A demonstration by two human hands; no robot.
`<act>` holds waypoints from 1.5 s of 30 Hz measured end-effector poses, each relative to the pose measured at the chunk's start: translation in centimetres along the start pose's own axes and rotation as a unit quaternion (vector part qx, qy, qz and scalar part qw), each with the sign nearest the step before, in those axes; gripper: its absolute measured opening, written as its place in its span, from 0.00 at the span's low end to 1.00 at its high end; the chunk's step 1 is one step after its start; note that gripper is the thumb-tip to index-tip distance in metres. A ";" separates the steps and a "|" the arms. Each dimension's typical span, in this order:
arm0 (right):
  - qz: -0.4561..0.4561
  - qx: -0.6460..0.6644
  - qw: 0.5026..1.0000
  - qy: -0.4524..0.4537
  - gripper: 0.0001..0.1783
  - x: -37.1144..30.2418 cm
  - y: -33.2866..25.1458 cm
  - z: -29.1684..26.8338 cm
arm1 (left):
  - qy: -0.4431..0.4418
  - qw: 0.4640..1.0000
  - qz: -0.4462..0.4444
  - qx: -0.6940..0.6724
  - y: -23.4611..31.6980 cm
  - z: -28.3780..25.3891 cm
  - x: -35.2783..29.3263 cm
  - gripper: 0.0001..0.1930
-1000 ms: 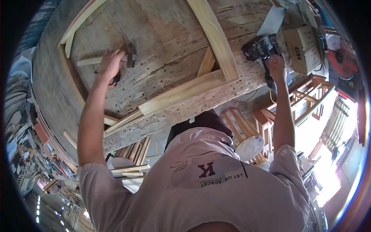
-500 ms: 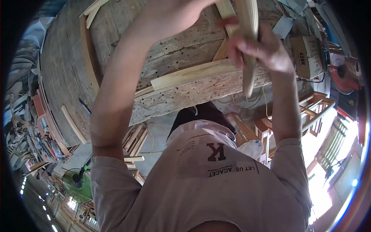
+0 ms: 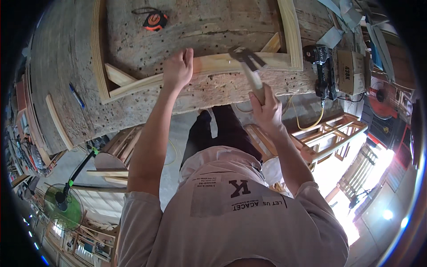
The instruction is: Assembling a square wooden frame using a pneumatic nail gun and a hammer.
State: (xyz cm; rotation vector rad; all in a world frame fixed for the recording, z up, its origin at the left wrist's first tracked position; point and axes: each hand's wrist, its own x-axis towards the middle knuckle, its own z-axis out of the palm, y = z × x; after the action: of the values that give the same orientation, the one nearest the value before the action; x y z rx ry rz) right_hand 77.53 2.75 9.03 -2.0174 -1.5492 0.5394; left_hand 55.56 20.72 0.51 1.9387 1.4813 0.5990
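A pale wooden frame (image 3: 133,84) with corner braces lies flat on a worn, hole-pocked workbench (image 3: 213,26). My left hand (image 3: 178,69) presses down on the frame's near rail, fingers curled over the wood. My right hand (image 3: 267,109) is closed around the wooden handle of a hammer (image 3: 249,66). The hammer's dark metal head sits just above the same rail, a little to the right of my left hand. My torso in a light shirt fills the lower part of the view.
An orange and black tape measure (image 3: 153,20) and a blue pen (image 3: 76,95) lie on the bench. A cordless drill (image 3: 321,66) and a cardboard box (image 3: 351,71) sit at its right end. Wooden frames (image 3: 329,133) and a green fan (image 3: 62,207) stand on the floor.
My right hand left the drill, raised the hammer, and brought it down to the frame's near rail. My left hand moved from the far part of the bench onto that rail.
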 end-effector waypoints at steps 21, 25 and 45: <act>0.013 -0.005 0.998 0.064 0.18 -0.3 0.1 0.4 | 0.015 0.996 -0.020 0.086 0.7 0.8 -0.5 0.22; 0.009 -0.133 0.988 -0.073 0.19 0.8 3.0 2.1 | 0.012 0.996 -0.026 0.087 0.2 1.1 -0.3 0.23; 0.109 0.033 0.978 0.177 0.13 -1.7 9.8 -10.5 | -0.038 0.993 0.050 0.102 10.0 6.5 2.1 0.24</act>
State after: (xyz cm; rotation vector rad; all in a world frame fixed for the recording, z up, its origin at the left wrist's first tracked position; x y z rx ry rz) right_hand 90.87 -2.60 11.00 -2.1085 -1.0940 0.2867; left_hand 67.34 19.65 2.95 2.1776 1.4510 0.4249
